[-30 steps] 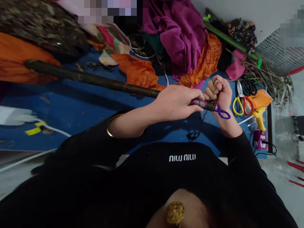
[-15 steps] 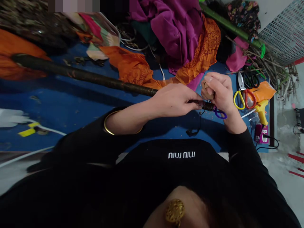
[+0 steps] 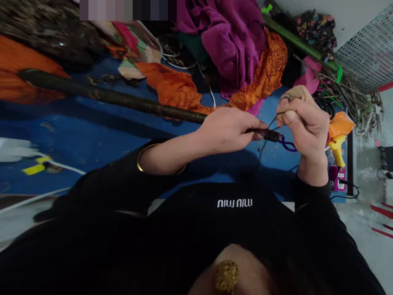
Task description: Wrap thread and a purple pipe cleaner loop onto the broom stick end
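A long dark stick [image 3: 123, 99] runs from the left across the blue table to my left hand [image 3: 229, 129], whose fingers are wrapped round its thin right end. Dark cord is wound round that tip [image 3: 272, 135], just past my left fingertips. A purple loop [image 3: 287, 144] sticks out from the tip to the right. My right hand [image 3: 307, 121] is closed, pinching a thin black cord [image 3: 272, 122] that stretches from the wound tip. A loose tail of cord hangs below the stick.
Behind the stick lie purple cloth [image 3: 233, 45] and orange cloth [image 3: 178, 88]. To the right are a yellow glue gun [image 3: 337, 149], an orange packet [image 3: 342, 124], a pink power socket [image 3: 340, 178] and a heap of twigs [image 3: 362, 86]. A green pole [image 3: 294, 37] lies behind.
My right hand has moved right, away from the tip, drawing the black cord out. It now covers the scissors. My left hand stays on the stick.
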`<state>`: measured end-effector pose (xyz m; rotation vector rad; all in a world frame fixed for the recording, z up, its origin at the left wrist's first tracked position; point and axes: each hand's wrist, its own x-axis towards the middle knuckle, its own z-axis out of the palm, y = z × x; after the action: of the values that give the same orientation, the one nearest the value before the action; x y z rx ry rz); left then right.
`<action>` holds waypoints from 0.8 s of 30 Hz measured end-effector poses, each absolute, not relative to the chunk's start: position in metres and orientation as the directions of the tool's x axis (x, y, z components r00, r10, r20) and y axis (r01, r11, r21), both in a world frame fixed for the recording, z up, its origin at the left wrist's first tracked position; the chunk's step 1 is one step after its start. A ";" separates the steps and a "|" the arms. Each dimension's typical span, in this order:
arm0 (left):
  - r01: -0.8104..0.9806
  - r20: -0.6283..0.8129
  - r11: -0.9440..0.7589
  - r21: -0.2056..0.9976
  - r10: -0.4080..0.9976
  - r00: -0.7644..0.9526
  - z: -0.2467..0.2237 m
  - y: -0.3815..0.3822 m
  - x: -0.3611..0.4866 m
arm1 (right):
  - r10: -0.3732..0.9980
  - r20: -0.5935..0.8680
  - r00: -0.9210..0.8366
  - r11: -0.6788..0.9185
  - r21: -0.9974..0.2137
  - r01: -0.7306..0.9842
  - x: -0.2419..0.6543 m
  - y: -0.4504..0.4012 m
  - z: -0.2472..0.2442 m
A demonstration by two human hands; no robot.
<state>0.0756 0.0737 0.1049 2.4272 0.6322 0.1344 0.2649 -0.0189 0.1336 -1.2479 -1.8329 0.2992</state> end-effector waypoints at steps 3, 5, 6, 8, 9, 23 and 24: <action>0.359 0.041 -0.720 0.594 0.473 0.880 0.103 0.073 0.074 | 0.831 0.538 -0.142 0.441 -0.482 0.757 0.262 -0.029 0.140; 0.355 0.076 -0.733 0.581 0.483 0.873 0.101 0.073 0.073 | 0.814 0.564 -0.138 0.395 -0.364 0.843 0.259 -0.036 0.145; 0.360 0.086 -0.734 0.576 0.492 0.866 0.101 0.074 0.074 | 0.797 0.585 -0.151 0.384 -0.297 0.874 0.258 -0.039 0.148; 0.371 0.096 -0.736 0.567 0.506 0.857 0.101 0.074 0.074 | 0.759 0.618 -0.204 0.383 -0.171 0.908 0.255 -0.044 0.153; 0.374 0.100 -0.737 0.563 0.510 0.854 0.101 0.074 0.073 | 0.741 0.627 -0.240 0.386 -0.105 0.917 0.253 -0.047 0.155; 0.436 0.120 -0.736 0.518 0.567 0.815 0.119 0.081 0.070 | 0.725 0.275 -0.631 0.596 0.209 0.775 0.228 -0.054 0.154; 0.444 0.118 -0.734 0.514 0.574 0.811 0.120 0.082 0.069 | 0.740 0.246 -0.626 0.590 0.211 0.779 0.227 -0.054 0.152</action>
<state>0.0695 0.0815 0.1202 2.5230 0.7566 0.3712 0.2269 -0.0538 0.1524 -1.2883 -2.6821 -0.4534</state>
